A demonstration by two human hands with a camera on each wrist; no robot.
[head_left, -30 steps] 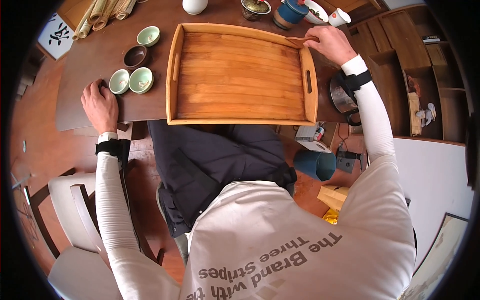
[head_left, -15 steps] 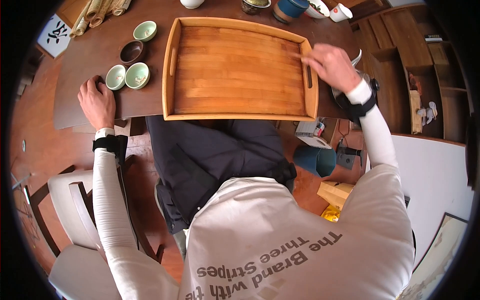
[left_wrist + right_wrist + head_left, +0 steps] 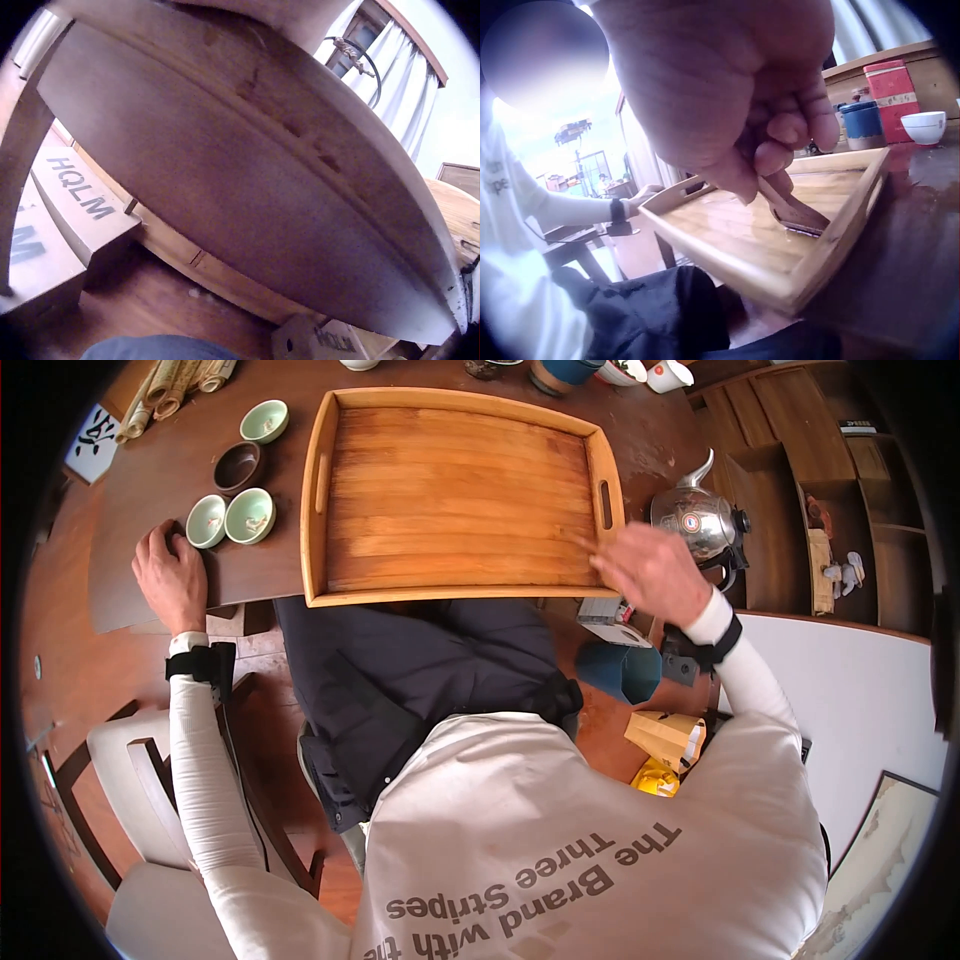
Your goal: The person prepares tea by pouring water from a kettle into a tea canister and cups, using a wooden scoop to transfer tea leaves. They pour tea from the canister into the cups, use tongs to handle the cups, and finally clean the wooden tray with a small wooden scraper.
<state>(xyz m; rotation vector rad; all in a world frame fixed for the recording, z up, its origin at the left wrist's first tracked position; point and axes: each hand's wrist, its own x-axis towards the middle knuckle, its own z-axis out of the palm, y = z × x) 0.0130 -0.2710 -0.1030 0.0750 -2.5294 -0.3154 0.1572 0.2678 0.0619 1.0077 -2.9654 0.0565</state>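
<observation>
My right hand (image 3: 655,572) is over the right end of a wooden serving tray (image 3: 450,500). Its thumb and fingers pinch the handle of a small wooden brush (image 3: 799,214), whose wide, dark-edged end meets the tray floor near the side wall in the right wrist view. In the head view the brush is blurred. At the table's front edge, left of the tray, rests my left hand (image 3: 172,580), fingers loosely bent and holding nothing. Just beyond it sit two pale green cups, the nearer-to-tray one (image 3: 248,517) touching its neighbour (image 3: 206,522).
Behind those cups stand a dark brown cup (image 3: 239,468) and another green cup (image 3: 264,422). A metal kettle (image 3: 690,520) is right of the tray. Bamboo rolls (image 3: 175,395) lie at the back left; a blue canister (image 3: 560,375) and a white bowl (image 3: 924,126) stand farther back.
My right hand has swept with the brush from the tray's far right corner toward its near right corner, uncovering the kettle. My left hand has stayed at the table edge; the head view has shifted slightly.
</observation>
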